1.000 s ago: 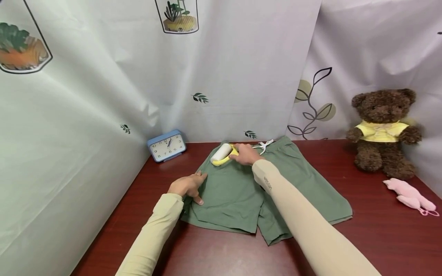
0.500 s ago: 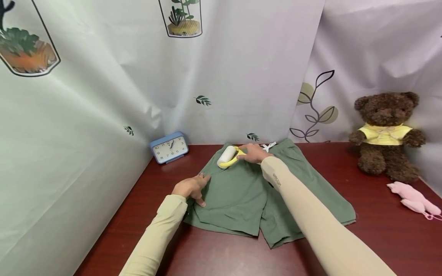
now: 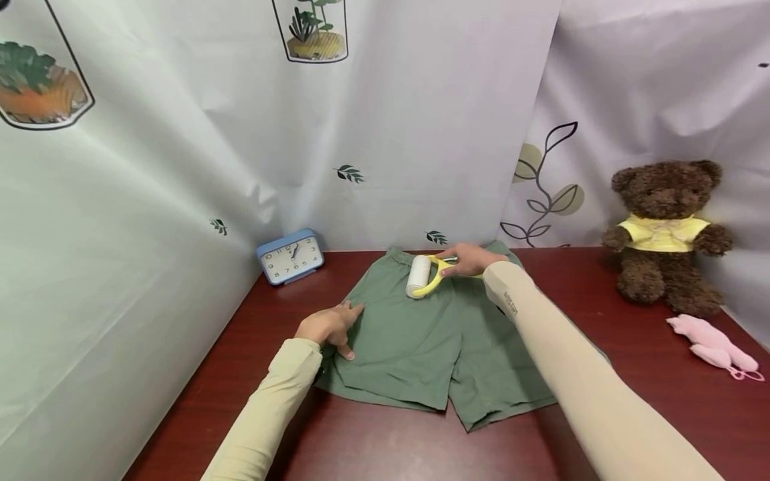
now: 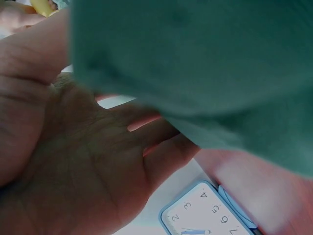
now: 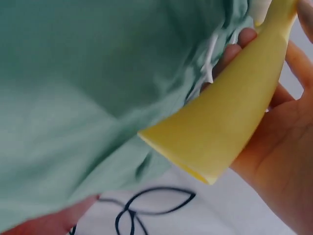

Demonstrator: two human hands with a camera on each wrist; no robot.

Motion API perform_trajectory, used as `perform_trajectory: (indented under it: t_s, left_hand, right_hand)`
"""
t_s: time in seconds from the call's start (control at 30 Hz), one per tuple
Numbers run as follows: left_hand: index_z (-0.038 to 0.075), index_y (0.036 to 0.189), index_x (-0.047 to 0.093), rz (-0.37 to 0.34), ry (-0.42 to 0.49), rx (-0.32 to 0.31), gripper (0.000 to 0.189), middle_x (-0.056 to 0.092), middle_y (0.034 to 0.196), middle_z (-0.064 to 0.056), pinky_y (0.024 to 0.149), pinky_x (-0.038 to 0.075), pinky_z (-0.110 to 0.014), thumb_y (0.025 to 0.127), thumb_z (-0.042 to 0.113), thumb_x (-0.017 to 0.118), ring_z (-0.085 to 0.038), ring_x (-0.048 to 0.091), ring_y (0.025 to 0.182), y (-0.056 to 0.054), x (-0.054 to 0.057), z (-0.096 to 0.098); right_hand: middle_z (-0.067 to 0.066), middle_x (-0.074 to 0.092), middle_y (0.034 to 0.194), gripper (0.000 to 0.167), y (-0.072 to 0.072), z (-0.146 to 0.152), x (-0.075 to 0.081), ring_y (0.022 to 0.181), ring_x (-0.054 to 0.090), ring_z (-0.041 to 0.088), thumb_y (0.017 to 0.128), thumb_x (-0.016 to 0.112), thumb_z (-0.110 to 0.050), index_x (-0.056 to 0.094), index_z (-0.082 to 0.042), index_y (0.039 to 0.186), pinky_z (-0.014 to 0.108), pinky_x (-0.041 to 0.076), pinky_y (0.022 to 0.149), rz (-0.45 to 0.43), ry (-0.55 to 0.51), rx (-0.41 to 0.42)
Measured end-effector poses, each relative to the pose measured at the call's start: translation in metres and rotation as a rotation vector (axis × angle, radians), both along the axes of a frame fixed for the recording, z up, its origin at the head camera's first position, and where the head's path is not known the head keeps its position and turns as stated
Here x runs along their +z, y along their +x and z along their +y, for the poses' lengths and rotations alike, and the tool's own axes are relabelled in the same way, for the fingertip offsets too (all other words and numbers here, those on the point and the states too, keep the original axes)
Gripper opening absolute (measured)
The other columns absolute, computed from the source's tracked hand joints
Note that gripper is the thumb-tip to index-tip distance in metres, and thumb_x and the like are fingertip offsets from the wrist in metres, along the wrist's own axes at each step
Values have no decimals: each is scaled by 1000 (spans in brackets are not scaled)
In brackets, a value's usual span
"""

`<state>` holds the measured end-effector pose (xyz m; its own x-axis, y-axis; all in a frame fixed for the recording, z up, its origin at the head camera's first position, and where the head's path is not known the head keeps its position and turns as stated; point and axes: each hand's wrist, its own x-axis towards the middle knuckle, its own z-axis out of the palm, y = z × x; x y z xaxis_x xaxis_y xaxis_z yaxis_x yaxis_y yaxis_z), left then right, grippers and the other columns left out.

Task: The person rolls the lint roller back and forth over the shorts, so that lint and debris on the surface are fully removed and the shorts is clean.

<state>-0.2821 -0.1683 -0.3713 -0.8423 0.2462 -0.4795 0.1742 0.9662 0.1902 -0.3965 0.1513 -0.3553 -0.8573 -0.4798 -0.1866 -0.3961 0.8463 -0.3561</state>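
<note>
**Holding a yellow-handled roller [image 3: 418,276] on green shorts [image 3: 403,347]**

Rests the roller on the far part of the shorts, left of the middle, just nearer than the waistband [image 3: 400,257]. Lays the white cylinder's long axis near to far, leaning slightly right at the far end; points the yellow handle [image 5: 225,107] rightward. Spreads the shorts on the dark-red counter [image 3: 361,444], waistband far, hems near.

Grasps the handle in the right hand [image 3: 471,259], with fingers curled round it and thumb on the near side. Touches the left edge of the shorts with the left hand [image 3: 327,326], fingers released, fairly straight and pointing far and right, thumb apart on the near side.

Extends the right forearm [image 3: 583,367] from near right toward far left, the left forearm [image 3: 261,411] from near left toward far right, near the clock [image 3: 291,258].
</note>
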Motion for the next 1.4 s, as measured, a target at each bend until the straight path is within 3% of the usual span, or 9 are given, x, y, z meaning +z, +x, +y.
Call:
perform_trajectory:
  t_s: [0.43, 0.9, 1.2, 1.4]
  left_hand:
    - [12, 163, 17, 15, -43, -22, 108, 10, 170, -20, 125, 28, -52, 79, 23, 85, -35, 11, 159, 0, -1, -3]
    - [11, 163, 17, 17, -44, -17, 108, 10, 170, -20, 125, 28, -52, 79, 22, 85, -35, 11, 159, 3, -1, -6]
    - [11, 163, 17, 29, -44, -28, 107, 11, 169, -20, 125, 29, -52, 80, 22, 84, -34, 12, 159, 5, 3, -5]
    - [11, 162, 18, 23, -13, -35, 107, 11, 169, -19, 125, 27, -51, 80, 21, 85, -34, 10, 159, 6, 0, -4]
  right_hand:
    - [28, 44, 153, 57, 3, 54, 20, 141, 43, 48, 97, 68, -31, 53, -7, 146, 61, 40, 113, 2, 97, 34]
    - [31, 58, 137, 63, 24, 125, 39, 122, 57, 49, 93, 72, -35, 55, 1, 142, 61, 48, 101, -9, 143, 55]
    - [34, 57, 137, 65, 33, 171, 38, 125, 56, 52, 90, 74, -39, 58, 0, 140, 63, 49, 99, 39, 156, 60]
    - [36, 53, 139, 67, 38, 183, 40, 126, 51, 56, 88, 76, -38, 58, 3, 138, 65, 48, 99, 3, 152, 18]
